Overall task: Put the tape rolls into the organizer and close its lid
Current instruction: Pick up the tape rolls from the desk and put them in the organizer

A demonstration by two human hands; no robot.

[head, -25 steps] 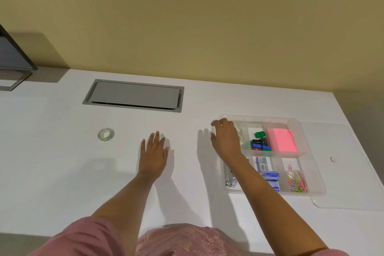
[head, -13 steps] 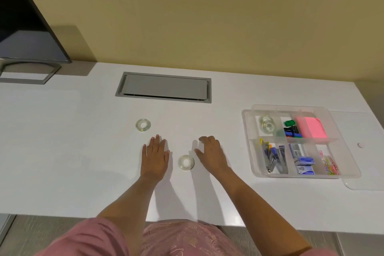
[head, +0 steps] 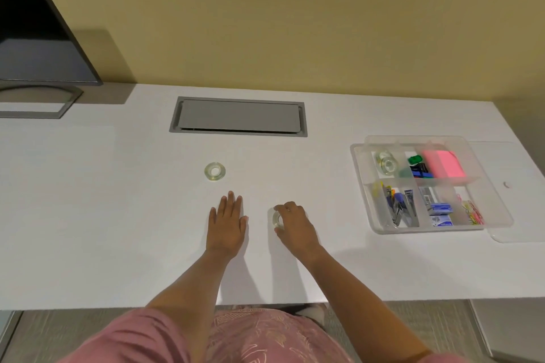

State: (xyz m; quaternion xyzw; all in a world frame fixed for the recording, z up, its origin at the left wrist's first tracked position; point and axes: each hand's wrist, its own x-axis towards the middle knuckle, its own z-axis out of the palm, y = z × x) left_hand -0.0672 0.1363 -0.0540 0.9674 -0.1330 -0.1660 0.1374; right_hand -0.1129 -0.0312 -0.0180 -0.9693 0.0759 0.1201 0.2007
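Note:
A clear tape roll (head: pixel 276 219) lies on the white desk (head: pixel 118 215), and my right hand (head: pixel 293 222) curls over it with fingertips and thumb around its edge. Flat on the desk to its left rests my left hand (head: pixel 227 222), fingers spread, holding nothing. A second clear tape roll (head: pixel 215 171) lies farther back, beyond my left hand. The clear organizer (head: pixel 358 156) stands at the right with its top uncovered; a third tape roll (head: pixel 385 163) sits in its back left compartment. Its clear lid (head: pixel 519 215) lies flat on the desk beside and under the organizer's right side.
The organizer also holds pink sticky notes (head: pixel 442 163), binder clips, staple boxes and paper clips. A grey cable hatch (head: pixel 239 119) is set into the desk at the back. A dark monitor (head: pixel 38 38) on a stand occupies the back left corner.
My right hand left the organizer, swung left across the desk and closed around the near tape roll. My head turned left, so the organizer shifted right in view. The left hand stayed flat.

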